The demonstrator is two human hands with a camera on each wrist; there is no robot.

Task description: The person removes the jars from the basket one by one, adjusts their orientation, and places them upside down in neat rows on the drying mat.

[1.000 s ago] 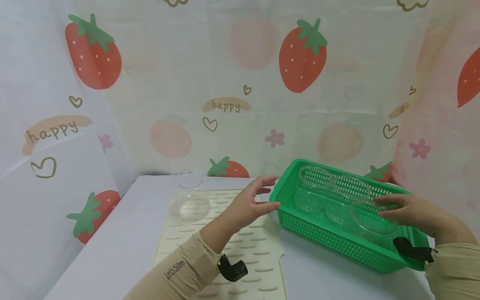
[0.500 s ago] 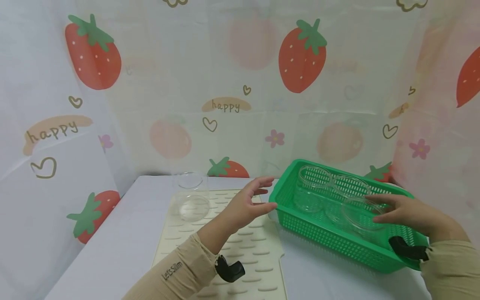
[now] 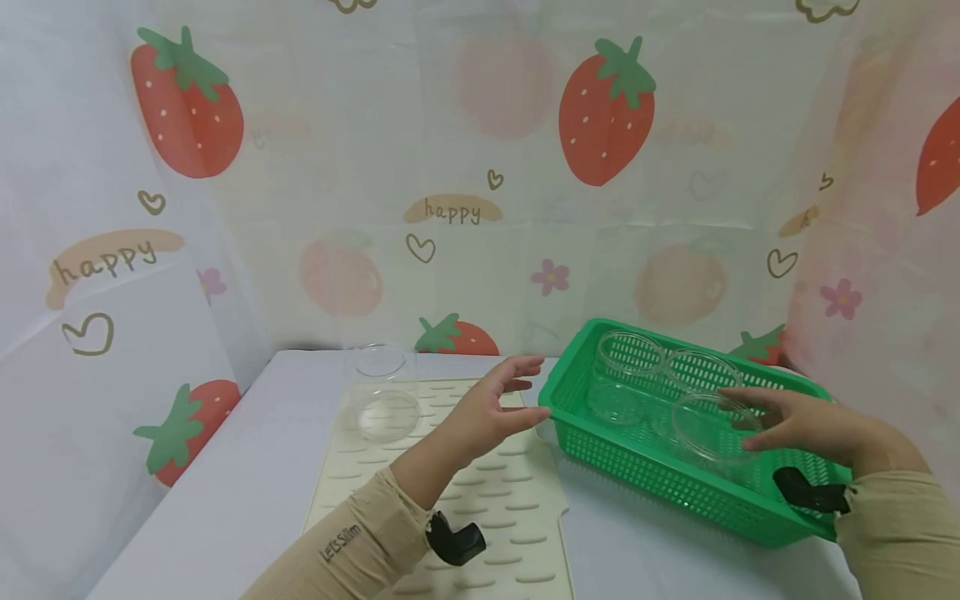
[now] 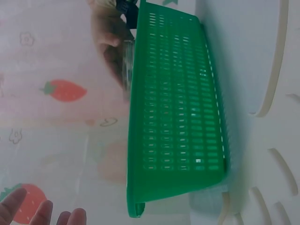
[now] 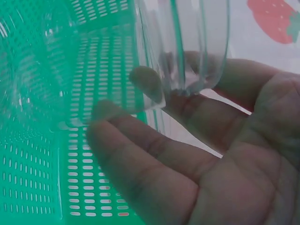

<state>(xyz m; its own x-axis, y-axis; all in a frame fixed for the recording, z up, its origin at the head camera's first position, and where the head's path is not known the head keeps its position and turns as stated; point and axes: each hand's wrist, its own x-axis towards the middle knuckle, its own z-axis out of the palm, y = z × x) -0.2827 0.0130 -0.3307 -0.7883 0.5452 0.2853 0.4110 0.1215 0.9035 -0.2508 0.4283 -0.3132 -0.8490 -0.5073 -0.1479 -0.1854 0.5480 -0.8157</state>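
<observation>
My right hand holds a clear glass just above the near end of the green basket. In the right wrist view its fingers and thumb wrap the clear glass over the green basket. Two more clear glasses stand in the basket's far part. My left hand hovers open at the basket's left end, thumb close to the corner. The left wrist view shows the green basket's side, the glass and my left fingertips.
A cream ribbed mat lies on the white table left of the basket. One clear glass stands at the mat's far left corner. A strawberry-print curtain closes off the back and sides.
My right hand has carried the glass leftward and slightly up inside the basket. My left hand has eased a little left, away from the basket's corner.
</observation>
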